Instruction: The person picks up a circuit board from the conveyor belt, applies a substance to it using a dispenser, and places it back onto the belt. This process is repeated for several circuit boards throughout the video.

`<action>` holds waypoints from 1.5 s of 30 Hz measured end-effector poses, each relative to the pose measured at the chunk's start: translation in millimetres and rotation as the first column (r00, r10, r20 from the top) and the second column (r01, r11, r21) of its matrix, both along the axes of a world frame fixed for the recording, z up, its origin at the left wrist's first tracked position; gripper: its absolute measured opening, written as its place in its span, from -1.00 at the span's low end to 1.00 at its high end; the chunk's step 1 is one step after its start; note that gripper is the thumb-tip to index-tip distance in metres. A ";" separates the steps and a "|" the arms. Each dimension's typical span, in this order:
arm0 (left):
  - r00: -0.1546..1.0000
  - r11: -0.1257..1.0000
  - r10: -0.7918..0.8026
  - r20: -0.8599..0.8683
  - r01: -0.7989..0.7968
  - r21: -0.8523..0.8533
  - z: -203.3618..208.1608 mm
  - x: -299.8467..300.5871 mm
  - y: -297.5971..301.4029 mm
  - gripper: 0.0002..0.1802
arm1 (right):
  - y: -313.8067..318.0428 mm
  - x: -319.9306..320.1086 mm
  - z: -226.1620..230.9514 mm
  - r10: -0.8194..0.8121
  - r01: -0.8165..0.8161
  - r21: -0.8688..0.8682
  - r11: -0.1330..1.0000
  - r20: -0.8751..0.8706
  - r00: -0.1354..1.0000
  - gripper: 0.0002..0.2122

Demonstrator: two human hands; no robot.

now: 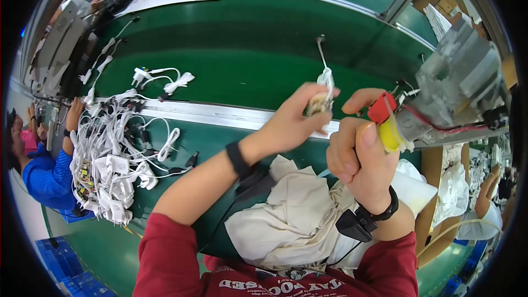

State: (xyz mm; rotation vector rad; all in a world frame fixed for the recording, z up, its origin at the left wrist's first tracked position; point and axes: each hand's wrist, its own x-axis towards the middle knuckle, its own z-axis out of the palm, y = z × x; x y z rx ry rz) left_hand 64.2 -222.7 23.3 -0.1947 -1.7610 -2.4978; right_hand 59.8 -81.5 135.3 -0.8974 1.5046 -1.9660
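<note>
My left hand [300,114] is closed around a bundled white cable [325,78], whose loose end sticks out on the far side over the green belt. Motion smears the fingers and a pale, brownish part between them. Close by on the right, my right hand [360,151] is curled beside a red block [381,108] and a yellow ring [389,135] at the front of a grey machine [454,77]. Whatever lies inside those curled fingers is hidden.
A large heap of white cables with plugs [113,170] lies left on the green table. More cables [165,80] rest on the belt [247,66] beyond a metal rail [220,114]. Cream cloth [286,212] covers my lap. A cardboard box [432,198] stands right. Other people sit nearby.
</note>
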 end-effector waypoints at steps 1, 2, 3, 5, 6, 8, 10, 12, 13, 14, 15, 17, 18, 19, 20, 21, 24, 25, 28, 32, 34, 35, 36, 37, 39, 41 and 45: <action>0.962 0.912 0.122 -0.244 -0.205 -0.354 2.9 -23.0 -6.2 -0.56 | 1.6 -0.1 0.3 -0.023 0.023 -0.004 1.000 0.009 1.000 -0.58; 0.858 0.664 0.141 -0.494 -0.452 -0.595 3.1 -35.9 -10.8 -0.53 | 0.8 -0.6 -1.3 -0.039 0.039 -0.010 0.999 0.022 0.999 -0.59; 0.852 0.652 0.145 -0.503 -0.465 -0.599 1.1 -40.9 -12.2 -0.53 | 0.1 -0.5 -2.9 -0.027 0.027 -0.021 0.999 0.014 1.000 -0.59; 0.923 0.290 0.167 -0.346 -0.381 -0.878 2.3 -46.4 -17.1 -0.51 | -1.7 1.7 -4.1 -0.016 0.017 -0.032 0.999 0.021 1.000 -0.61; 0.941 0.088 0.209 -0.266 -0.289 -0.953 2.4 -47.1 -21.5 -0.50 | -3.7 2.7 -2.9 -0.010 0.011 -0.039 0.999 0.027 1.000 -0.62; 0.921 0.150 0.212 -0.327 -0.361 -0.920 8.3 -41.1 -24.4 -0.52 | -1.9 -0.7 -2.3 -0.022 0.023 -0.031 0.999 0.025 0.999 -0.64; 0.875 0.268 0.244 -0.418 -0.475 -0.838 17.6 -21.9 -37.4 -0.55 | -0.3 -2.2 -3.6 -0.029 0.029 -0.013 0.999 0.043 0.999 -0.66; 0.835 0.114 0.271 -0.479 -0.522 -0.845 28.7 -5.0 -70.6 -0.57 | -1.0 -4.2 -5.5 -0.042 0.043 -0.012 0.999 0.037 0.998 -0.68; 0.846 0.000 0.250 -0.471 -0.487 -0.874 33.4 6.5 -94.9 -0.55 | -1.5 -4.7 -4.7 -0.043 0.043 -0.006 0.999 0.027 0.999 -0.70; 0.854 -0.122 0.234 -0.464 -0.448 -0.886 38.7 21.2 -123.4 -0.52 | -2.4 -5.0 -4.4 -0.037 0.037 -0.006 0.999 0.015 0.999 -0.72; 0.866 -0.269 0.239 -0.439 -0.375 -0.887 41.6 36.9 -150.5 -0.51 | -2.1 -5.2 -5.2 -0.040 0.041 -0.011 0.999 0.020 0.999 -0.72; 0.890 -0.505 0.275 -0.363 -0.188 -0.843 46.4 75.2 -206.0 -0.48 | -3.3 -4.8 -5.4 -0.027 0.027 -0.015 1.000 -0.002 1.000 -0.75; 0.902 -0.585 0.301 -0.310 -0.083 -0.807 43.6 91.0 -232.0 -0.48 | -3.0 -5.2 -5.9 -0.027 0.026 -0.012 1.000 -0.015 1.000 -0.76; 0.913 -0.596 0.325 -0.245 -0.003 -0.803 44.4 110.7 -255.9 -0.50 | -2.7 -5.0 -5.4 -0.023 0.023 -0.019 1.000 -0.015 1.000 -0.76; 0.919 -0.604 0.352 -0.180 0.076 -0.793 42.0 125.5 -275.5 -0.52 | -2.4 -4.5 -4.7 -0.014 0.014 -0.025 1.000 -0.008 1.000 -0.77; 0.917 -0.607 0.355 -0.183 0.077 -0.791 45.3 130.7 -279.0 -0.52 | -3.4 -3.7 -4.5 -0.004 0.004 -0.028 1.000 -0.003 1.000 -0.78; 0.775 -0.302 0.631 0.040 0.293 -0.907 53.8 130.5 -275.6 -0.57 | -3.3 -3.0 -7.3 0.002 -0.002 -0.024 1.000 -0.003 1.000 -0.79; 0.773 -0.301 0.633 0.038 0.291 -0.908 56.0 129.5 -273.6 -0.57 | -3.7 -2.6 -7.8 0.007 -0.007 -0.026 1.000 -0.005 1.000 -0.79; 0.644 -0.072 0.746 -0.168 -0.173 -0.982 69.4 106.9 -246.1 -0.69 | -3.9 -1.7 -7.3 0.005 -0.005 -0.022 1.000 -0.003 1.000 -0.79; 0.589 0.268 0.796 -0.140 -0.550 -0.791 114.3 62.8 -194.1 -0.74 | -6.6 -1.8 -6.7 0.002 -0.002 -0.018 1.000 0.015 1.000 -0.79; 0.410 0.280 0.847 -0.339 -0.886 -0.370 136.9 42.2 -176.1 -0.74 | -5.5 -2.8 -5.7 -0.008 0.009 -0.026 1.000 0.030 1.000 -0.79; 0.406 0.279 0.848 -0.340 -0.888 -0.366 136.3 40.2 -170.7 -0.74 | -5.4 -2.5 -5.1 -0.006 0.006 -0.025 1.000 0.026 1.000 -0.79; 0.478 0.411 0.846 -0.236 -0.867 -0.280 134.8 40.5 -165.1 -0.71 | -5.1 -1.8 -4.6 -0.005 0.005 -0.025 1.000 0.024 1.000 -0.78; 0.560 0.537 0.817 -0.134 -0.825 -0.177 130.2 36.8 -156.9 -0.69 | -2.9 -3.2 -5.7 -0.014 0.014 -0.024 1.000 0.023 1.000 -0.78; 0.708 0.711 0.702 0.074 -0.702 -0.042 113.4 36.8 -132.4 -0.70 | -3.3 -2.1 -5.8 -0.022 0.023 -0.027 0.999 0.026 0.999 -0.77; 0.795 0.824 0.541 0.276 -0.566 0.017 72.2 38.9 -92.0 -0.75 | -4.9 -2.8 -4.8 -0.027 0.027 -0.005 1.000 -0.017 0.999 -0.75; 0.865 0.895 0.219 0.452 -0.362 0.261 14.8 56.3 -24.4 -0.75 | -3.0 -11.9 2.4 -0.033 0.034 0.027 0.999 -0.030 0.999 -0.72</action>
